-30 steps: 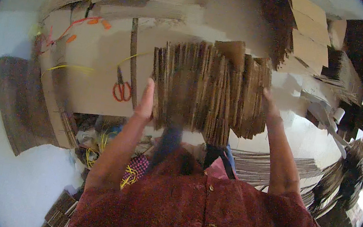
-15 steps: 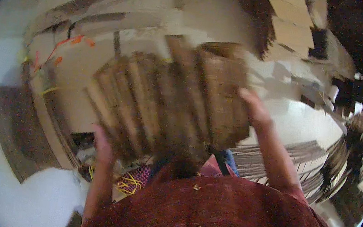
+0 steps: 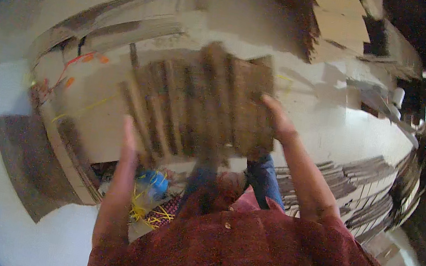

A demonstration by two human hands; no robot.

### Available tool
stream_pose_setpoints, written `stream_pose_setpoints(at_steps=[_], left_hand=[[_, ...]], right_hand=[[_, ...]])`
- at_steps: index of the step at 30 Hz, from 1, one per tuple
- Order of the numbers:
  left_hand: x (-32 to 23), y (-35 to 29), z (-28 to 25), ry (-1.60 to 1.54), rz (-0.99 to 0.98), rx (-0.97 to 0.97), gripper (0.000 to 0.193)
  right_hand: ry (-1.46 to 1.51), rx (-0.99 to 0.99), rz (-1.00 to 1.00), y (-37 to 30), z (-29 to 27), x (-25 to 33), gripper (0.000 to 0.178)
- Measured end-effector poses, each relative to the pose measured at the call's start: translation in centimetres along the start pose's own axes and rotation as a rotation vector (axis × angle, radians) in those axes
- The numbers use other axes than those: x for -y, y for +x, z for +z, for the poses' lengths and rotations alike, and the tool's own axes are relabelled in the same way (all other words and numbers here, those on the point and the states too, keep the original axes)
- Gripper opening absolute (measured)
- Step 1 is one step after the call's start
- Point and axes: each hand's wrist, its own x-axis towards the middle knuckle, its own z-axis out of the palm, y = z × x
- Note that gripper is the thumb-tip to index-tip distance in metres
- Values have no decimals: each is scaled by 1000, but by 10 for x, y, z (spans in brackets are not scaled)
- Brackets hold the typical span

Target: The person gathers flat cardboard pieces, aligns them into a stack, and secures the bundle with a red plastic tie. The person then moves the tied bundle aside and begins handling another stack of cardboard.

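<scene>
Pressing a motion-blurred cardboard stack [image 3: 200, 107] between them, the hands, left [image 3: 129, 148] and right [image 3: 281, 123], have mostly hidden fingers.

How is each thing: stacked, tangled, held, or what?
Brown cardboard pieces: bunched side by side between both hands, blurred.
Left hand: at their left side, grip unclear.
Right hand: against their right side, fingers partly hidden.
Yellow string by left forearm: loose, tangled.
Red string: bent.
Lower-right cardboard pile: stacked in uneven layers.
Red shirt: worn.
</scene>
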Motion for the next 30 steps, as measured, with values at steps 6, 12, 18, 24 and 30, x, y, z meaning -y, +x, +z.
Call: stream_pose_setpoints(at_steps=[6, 12, 18, 24, 30], left_hand=[[31, -27, 95, 190, 41, 183, 62], [48, -44, 121, 91, 120, 274, 55], [27, -62, 117, -37, 229, 305, 51], [-13, -28, 107, -34, 36, 330, 68], [-51, 1, 110, 48, -24, 299, 82]], right_hand=[[132, -34, -35, -70, -74, 26, 52], [120, -84, 5, -99, -89, 36, 62], [172, -43, -25, -107, -74, 75, 69], [17, 83, -118, -48, -66, 89, 58], [-159, 163, -95, 18, -46, 95, 52]])
